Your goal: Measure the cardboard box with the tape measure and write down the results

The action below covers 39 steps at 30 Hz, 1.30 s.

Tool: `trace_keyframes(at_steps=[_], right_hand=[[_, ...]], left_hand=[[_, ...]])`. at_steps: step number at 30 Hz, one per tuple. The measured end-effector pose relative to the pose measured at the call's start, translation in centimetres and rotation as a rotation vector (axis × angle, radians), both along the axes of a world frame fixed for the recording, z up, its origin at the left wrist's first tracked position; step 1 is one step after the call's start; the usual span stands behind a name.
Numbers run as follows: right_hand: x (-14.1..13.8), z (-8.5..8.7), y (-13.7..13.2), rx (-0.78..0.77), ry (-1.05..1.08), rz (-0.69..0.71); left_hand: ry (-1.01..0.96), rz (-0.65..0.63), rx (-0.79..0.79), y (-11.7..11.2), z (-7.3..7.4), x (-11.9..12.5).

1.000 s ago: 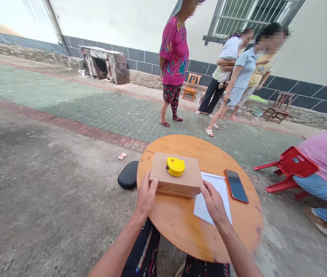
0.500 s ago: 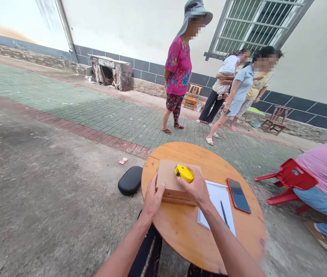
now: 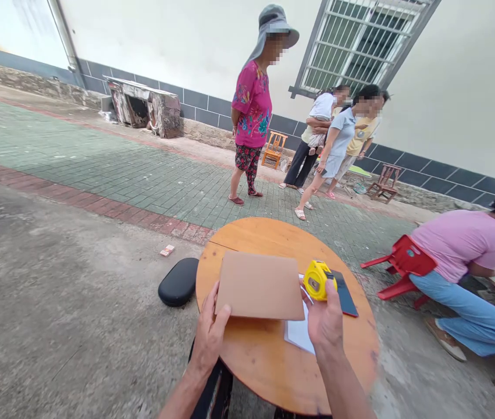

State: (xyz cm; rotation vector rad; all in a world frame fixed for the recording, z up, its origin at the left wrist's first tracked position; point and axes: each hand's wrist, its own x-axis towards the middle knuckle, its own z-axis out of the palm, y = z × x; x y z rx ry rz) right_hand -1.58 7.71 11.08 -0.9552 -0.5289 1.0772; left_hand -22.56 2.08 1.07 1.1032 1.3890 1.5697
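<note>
A brown cardboard box [image 3: 259,285] rests on a round wooden table [image 3: 269,355]. My left hand [image 3: 210,331] grips the box's near left corner, thumb on top. My right hand [image 3: 324,317] is closed on a yellow tape measure [image 3: 318,280], held up just right of the box. Under my right hand lies a white sheet of paper [image 3: 297,334]. A dark phone with a red edge [image 3: 344,295] lies partly behind the tape measure.
A black cushioned stool [image 3: 179,281] stands left of the table. A seated person in a pink top [image 3: 460,244] leans by a red plastic chair [image 3: 399,265] at right. Three people stand on the green paving beyond, near small wooden chairs [image 3: 274,149].
My right hand picked the yellow tape measure off the top of the box and carried it to the right. My left hand stayed on the box; my view shifted slightly.
</note>
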Motion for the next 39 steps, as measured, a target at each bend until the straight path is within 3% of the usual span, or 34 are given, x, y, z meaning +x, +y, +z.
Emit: trace_keyframes(at_steps=[5,8,13,23,29,33,37,39], right_hand=[[1.0,-0.7,-3.0,0.017,0.022,-0.042],[1.6,-2.4,-4.5,0.002,0.04,-0.028],[1.4,-5.0,-5.8,-0.067,0.152,-0.036],[1.3,-4.7,-6.2,-0.111,0.249,-0.04],[0.7,-5.0,-5.7,-0.079,0.269,-0.02],[1.9,-4.8,-6.5,-0.066,0.279,0.128],[5.2,-3.7,-9.3,-0.051,0.192,0.285],[6.3,-2.9,-10.9,-0.013,0.093,0.404]], left_hand=[[0.099,0.052,0.027,-2.7,-2.4,-0.7],[0.227,0.135,0.037,-3.4,-3.6,-1.0],[0.28,0.137,0.014,-3.6,-4.4,-1.2],[0.259,0.168,-0.031,-3.8,-5.3,-1.0],[0.273,0.206,-0.054,-2.3,-5.7,-1.2],[0.332,0.237,-0.104,-2.4,-4.3,-2.2],[0.485,0.398,0.069,-5.8,-0.4,-2.4],[0.455,0.43,0.128,-8.1,2.0,-1.7]])
